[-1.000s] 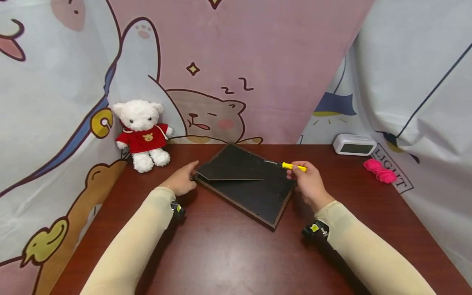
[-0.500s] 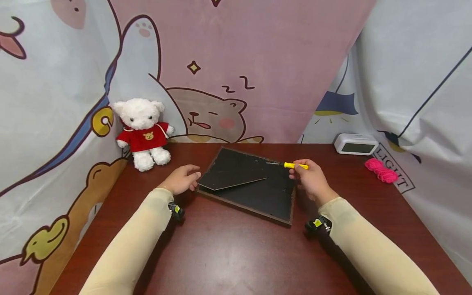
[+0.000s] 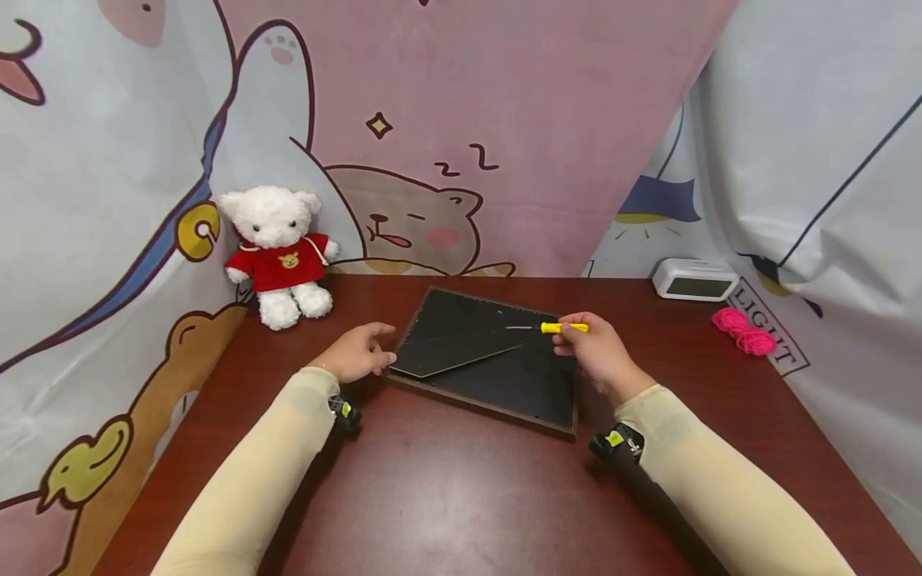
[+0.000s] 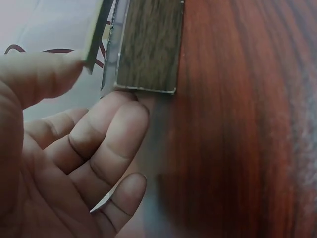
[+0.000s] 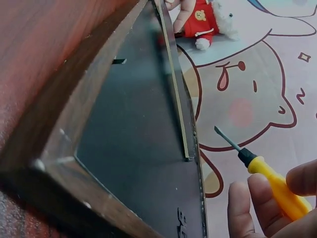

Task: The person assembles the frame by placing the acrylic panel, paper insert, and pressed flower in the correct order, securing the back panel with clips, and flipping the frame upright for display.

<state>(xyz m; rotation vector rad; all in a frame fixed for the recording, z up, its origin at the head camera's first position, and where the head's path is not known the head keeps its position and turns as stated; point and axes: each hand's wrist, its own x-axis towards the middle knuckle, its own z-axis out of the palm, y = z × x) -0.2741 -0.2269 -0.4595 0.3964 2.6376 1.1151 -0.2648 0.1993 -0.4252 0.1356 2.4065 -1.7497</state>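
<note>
While the frame (image 3: 529,384) lies on the table (image 3: 432,496), my left hand (image 3: 356,352), fingers loose, touches its corner, and my right hand (image 3: 594,352), well apart, grips the screwdriver (image 3: 555,328), tip free of the frame. I judge the work part done: the flap (image 3: 450,350) is tilted up, the screwdriver's part seems left (details are too small for certainty).

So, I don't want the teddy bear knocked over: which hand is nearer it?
Left. The left hand is in front of the teddy bear, slightly rightward; the right hand, holding the screwdriver, is much farther right.
</note>
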